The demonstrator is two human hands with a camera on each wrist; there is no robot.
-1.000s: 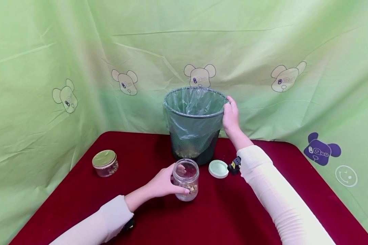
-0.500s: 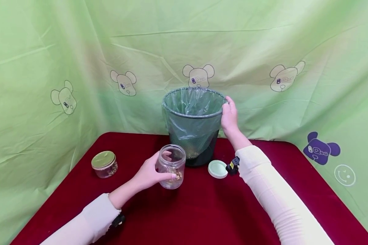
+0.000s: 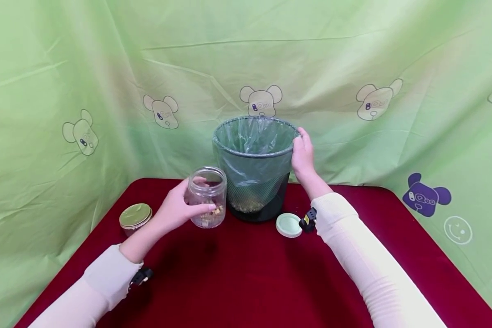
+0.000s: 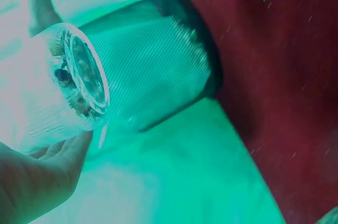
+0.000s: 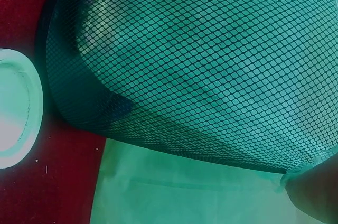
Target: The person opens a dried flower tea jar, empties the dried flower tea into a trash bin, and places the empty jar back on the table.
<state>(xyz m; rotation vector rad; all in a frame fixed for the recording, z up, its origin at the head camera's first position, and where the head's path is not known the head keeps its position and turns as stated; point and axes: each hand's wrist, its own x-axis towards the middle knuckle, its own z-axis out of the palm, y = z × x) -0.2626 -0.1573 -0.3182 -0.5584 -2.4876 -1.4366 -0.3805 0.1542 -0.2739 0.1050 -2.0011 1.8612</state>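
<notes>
A clear, open-topped jar [image 3: 213, 193] is held roughly upright, apparently above the red table [image 3: 238, 273], near the front left of a dark mesh bin [image 3: 279, 187]; whether the two touch cannot be told. The jar's side is clasped by the left hand [image 3: 175, 207], with the thumb laid across the front, and a few nut-like pieces [image 3: 218, 211] are seen low inside. The wall is judged stiff, smooth and somewhat slippery, the load light; whether it is made of glass or plastic cannot be told, so it is best treated as fragile. A hold is best taken round the ribbed body, below the mouth. The bin, lined with a translucent bag [image 3: 250, 171], is gripped at its right rim by the right hand [image 3: 304, 152], well apart from the left. A pale lid [image 3: 289, 225] is laid beside the bin; a gold-lidded container [image 3: 135, 215] is left partly hidden.
</notes>
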